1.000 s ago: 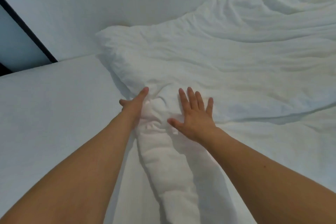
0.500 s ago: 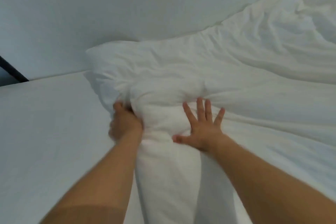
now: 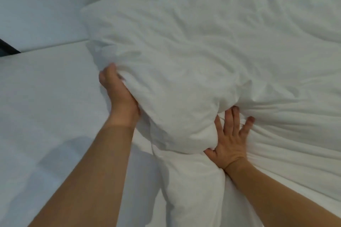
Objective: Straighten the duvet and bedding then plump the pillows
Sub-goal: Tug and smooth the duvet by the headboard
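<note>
A rumpled white duvet (image 3: 203, 51) covers the bed from the middle to the right, and a thick fold of it bulges toward me. My left hand (image 3: 118, 96) grips the left edge of that fold, its fingers tucked under the fabric and hidden. Flat on the duvet just right of the bulge lies my right hand (image 3: 230, 140), fingers spread and straight, pressing the cloth down. A narrow rolled strip of duvet (image 3: 193, 190) runs between my forearms toward the bottom of the view. No pillow is in sight.
The bare white fitted sheet (image 3: 46, 107) stretches over the left half of the mattress. A pale wall (image 3: 46, 5) rises behind the bed, and a dark frame edge (image 3: 7, 48) shows at the far left.
My left hand has closed around the duvet's edge and lifted it, so the fold has bunched up and risen toward me. The right hand has stayed flat beside the bulge. The view has moved closer.
</note>
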`<state>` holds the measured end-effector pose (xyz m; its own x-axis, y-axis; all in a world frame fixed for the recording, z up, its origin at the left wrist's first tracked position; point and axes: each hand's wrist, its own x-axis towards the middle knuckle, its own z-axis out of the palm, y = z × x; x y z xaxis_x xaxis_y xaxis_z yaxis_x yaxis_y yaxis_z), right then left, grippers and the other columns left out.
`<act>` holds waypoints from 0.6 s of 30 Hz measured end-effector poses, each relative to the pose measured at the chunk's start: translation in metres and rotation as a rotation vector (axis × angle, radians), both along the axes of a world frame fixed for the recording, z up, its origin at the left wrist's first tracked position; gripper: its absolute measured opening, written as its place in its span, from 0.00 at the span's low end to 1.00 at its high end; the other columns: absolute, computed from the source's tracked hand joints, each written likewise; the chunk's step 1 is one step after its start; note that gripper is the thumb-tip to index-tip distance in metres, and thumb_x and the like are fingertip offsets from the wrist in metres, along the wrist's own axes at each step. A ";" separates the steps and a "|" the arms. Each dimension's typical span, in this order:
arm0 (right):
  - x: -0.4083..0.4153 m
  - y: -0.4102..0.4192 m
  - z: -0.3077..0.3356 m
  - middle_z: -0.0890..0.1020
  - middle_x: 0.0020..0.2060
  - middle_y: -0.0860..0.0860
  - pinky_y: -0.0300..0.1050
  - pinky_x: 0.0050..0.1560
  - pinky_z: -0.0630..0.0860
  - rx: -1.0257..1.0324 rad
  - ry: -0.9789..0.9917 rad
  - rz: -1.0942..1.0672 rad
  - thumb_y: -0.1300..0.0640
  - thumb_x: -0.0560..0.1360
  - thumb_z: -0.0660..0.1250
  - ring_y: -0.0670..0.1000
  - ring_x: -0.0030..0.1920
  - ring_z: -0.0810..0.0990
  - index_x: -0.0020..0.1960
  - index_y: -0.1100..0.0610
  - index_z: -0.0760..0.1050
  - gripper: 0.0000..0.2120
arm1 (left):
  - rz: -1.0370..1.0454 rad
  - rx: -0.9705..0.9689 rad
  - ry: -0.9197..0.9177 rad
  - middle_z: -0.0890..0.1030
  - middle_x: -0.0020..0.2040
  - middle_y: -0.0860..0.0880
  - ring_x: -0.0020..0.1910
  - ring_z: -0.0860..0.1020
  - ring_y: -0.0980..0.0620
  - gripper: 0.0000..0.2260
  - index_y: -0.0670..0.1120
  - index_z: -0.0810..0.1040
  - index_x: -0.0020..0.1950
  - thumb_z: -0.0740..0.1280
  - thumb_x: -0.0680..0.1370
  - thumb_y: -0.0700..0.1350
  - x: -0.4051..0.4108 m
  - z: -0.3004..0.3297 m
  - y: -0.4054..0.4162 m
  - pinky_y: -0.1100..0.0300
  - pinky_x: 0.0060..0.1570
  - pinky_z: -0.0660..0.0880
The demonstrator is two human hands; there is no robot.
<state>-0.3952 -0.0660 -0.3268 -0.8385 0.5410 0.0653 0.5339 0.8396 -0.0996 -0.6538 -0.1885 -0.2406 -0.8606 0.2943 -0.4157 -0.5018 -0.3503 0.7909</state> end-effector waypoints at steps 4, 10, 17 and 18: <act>0.003 -0.007 0.002 0.53 0.76 0.63 0.75 0.69 0.39 -0.030 -0.008 -0.020 0.27 0.72 0.43 0.59 0.78 0.39 0.78 0.52 0.46 0.43 | -0.092 -0.265 0.150 0.83 0.54 0.48 0.50 0.83 0.49 0.21 0.43 0.78 0.62 0.70 0.72 0.49 -0.048 0.087 0.075 0.56 0.50 0.80; 0.000 -0.003 0.008 0.51 0.77 0.63 0.74 0.70 0.40 0.001 0.030 0.002 0.30 0.70 0.52 0.63 0.78 0.46 0.80 0.48 0.42 0.45 | 0.024 -0.917 0.357 0.65 0.75 0.43 0.72 0.67 0.46 0.34 0.44 0.56 0.77 0.62 0.77 0.59 -0.101 0.071 0.076 0.56 0.71 0.63; 0.002 0.002 0.000 0.52 0.77 0.63 0.74 0.71 0.43 0.039 0.065 0.025 0.31 0.71 0.52 0.63 0.78 0.48 0.79 0.51 0.49 0.43 | -0.367 -0.298 -0.158 0.80 0.61 0.49 0.54 0.81 0.46 0.45 0.49 0.67 0.73 0.74 0.61 0.67 0.018 0.029 0.038 0.52 0.53 0.78; 0.002 0.002 0.000 0.53 0.77 0.63 0.74 0.71 0.43 0.044 0.072 0.024 0.31 0.71 0.52 0.63 0.78 0.49 0.79 0.51 0.51 0.42 | -0.416 -0.259 -0.141 0.82 0.58 0.47 0.52 0.83 0.46 0.34 0.47 0.74 0.69 0.74 0.67 0.60 0.020 0.033 0.041 0.54 0.50 0.79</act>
